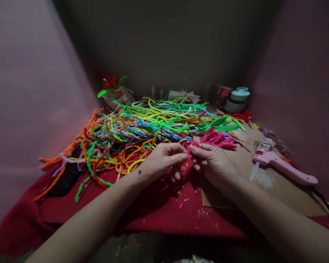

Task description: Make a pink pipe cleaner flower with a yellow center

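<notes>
My left hand and my right hand meet over the red cloth, both pinching a small pink pipe-cleaner piece between thumb and fingers. Just behind my right hand lies a pile of bent pink pipe cleaners. A big heap of multicoloured pipe cleaners spreads out behind and to the left of my left hand.
A pink glue gun lies on the brown cardboard sheet at the right. At the back stand a white lidded jar, some boxes and a red flower with green leaves. Pink walls close in on both sides.
</notes>
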A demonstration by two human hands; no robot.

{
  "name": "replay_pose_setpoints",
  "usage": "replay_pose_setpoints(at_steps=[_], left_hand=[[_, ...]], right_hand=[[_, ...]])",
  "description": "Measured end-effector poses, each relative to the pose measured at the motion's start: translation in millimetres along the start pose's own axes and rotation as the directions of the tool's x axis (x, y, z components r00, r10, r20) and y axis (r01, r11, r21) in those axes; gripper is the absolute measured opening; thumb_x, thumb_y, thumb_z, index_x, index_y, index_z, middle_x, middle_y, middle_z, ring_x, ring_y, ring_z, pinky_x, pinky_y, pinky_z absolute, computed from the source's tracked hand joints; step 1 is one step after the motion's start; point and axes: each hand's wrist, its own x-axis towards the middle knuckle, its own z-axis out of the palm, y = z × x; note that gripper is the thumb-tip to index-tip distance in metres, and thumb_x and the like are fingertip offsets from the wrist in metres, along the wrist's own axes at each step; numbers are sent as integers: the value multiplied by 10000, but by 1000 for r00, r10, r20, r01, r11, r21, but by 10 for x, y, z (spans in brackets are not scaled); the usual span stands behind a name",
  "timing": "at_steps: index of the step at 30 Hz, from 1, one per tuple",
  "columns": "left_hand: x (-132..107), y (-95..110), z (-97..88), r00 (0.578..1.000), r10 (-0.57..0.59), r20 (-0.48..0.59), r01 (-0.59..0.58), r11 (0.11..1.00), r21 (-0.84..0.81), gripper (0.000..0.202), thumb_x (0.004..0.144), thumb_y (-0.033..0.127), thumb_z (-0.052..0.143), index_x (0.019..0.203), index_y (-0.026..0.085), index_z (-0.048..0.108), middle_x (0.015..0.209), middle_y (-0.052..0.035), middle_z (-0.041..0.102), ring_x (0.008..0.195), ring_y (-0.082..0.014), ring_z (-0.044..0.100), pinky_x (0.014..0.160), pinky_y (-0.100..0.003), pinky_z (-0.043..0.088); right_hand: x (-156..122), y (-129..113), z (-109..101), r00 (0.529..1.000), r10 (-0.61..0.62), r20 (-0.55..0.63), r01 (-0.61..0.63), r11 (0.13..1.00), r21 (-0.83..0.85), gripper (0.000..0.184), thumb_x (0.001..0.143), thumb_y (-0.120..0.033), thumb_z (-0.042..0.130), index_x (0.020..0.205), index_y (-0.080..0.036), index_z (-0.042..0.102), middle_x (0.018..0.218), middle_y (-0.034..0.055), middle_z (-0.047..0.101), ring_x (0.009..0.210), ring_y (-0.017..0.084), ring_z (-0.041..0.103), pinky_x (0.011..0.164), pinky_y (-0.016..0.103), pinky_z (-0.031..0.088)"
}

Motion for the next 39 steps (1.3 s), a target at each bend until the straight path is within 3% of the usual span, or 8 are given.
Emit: replay_pose_setpoints(at_steps=[6, 11, 14, 17, 20, 25, 34, 39], left_hand=[[-1, 1, -41, 993, 39, -112, -35, 999, 31, 195, 774, 324, 575, 709, 139, 570, 461, 45, 518, 339, -47, 439, 343, -146, 311], [45, -1, -115, 981, 26, -193, -33, 999, -37, 195, 741, 329, 604, 701, 141, 568, 525, 33, 567, 347, -31, 406, 343, -150, 275], [52, -7, -123, 978, 32, -207, -40, 999, -32, 194, 734, 325, 611, 698, 141, 565, 508, 42, 545, 343, -27, 391, 341, -148, 272], [33, -8, -89, 974, 64, -215, -69, 998, -16, 183, 733, 316, 611, 705, 141, 566, 498, 48, 525, 351, -29, 391, 350, -150, 279], [2, 5, -25, 972, 64, -225, -71, 997, -24, 166, 733, 301, 610, 711, 143, 564, 480, 57, 493, 357, -26, 373, 356, -147, 268], [-28, 40, 67, 978, 33, -208, -43, 998, -40, 132, 739, 262, 602, 727, 146, 542, 471, 64, 477, 350, -24, 376, 353, -140, 246], [-10, 13, 56, 973, 96, -210, -101, 995, -14, 133, 774, 261, 575, 839, 160, 518, 465, 75, 487, 307, -37, 399, 314, -138, 267], [0, 1, 56, 984, 66, -164, -71, 997, -27, 195, 771, 312, 586, 852, 154, 507, 470, 64, 525, 299, -49, 408, 301, -148, 295]], right_hand=[[-55, -66, 20, 997, -18, 82, 30, 989, -146, 127, 680, -258, 683, 671, -134, 653, 587, -12, 593, 515, 82, 503, 503, 218, 392], [-111, -133, 16, 995, 20, 93, 18, 921, -389, 145, 669, -230, 677, 583, -129, 621, 490, -31, 546, 433, 58, 425, 442, 211, 299], [-100, -123, 6, 990, 75, 117, -39, 958, -283, 201, 682, -295, 686, 600, -143, 582, 516, -18, 571, 428, 70, 468, 434, 208, 336], [-77, -103, -7, 998, 35, 54, -30, 995, -99, 171, 661, -274, 718, 710, -176, 586, 605, -12, 627, 502, 94, 557, 483, 213, 422], [-65, -91, -1, 997, -77, -30, 75, 996, -44, 168, 651, -237, 729, 712, -189, 579, 640, -14, 646, 531, 96, 580, 505, 213, 452], [-73, -73, 46, 960, -268, -83, 255, 956, -142, 139, 657, -233, 722, 674, -182, 594, 621, -20, 625, 572, 106, 596, 570, 229, 478], [-88, -22, 21, 983, -161, -88, 147, 978, -144, 171, 658, -287, 719, 716, -177, 602, 667, 5, 655, 534, 108, 571, 460, 211, 445], [-107, -39, 41, 985, -144, -97, 126, 977, -173, 176, 651, -300, 718, 698, -180, 598, 649, -3, 636, 503, 103, 545, 449, 220, 438]])
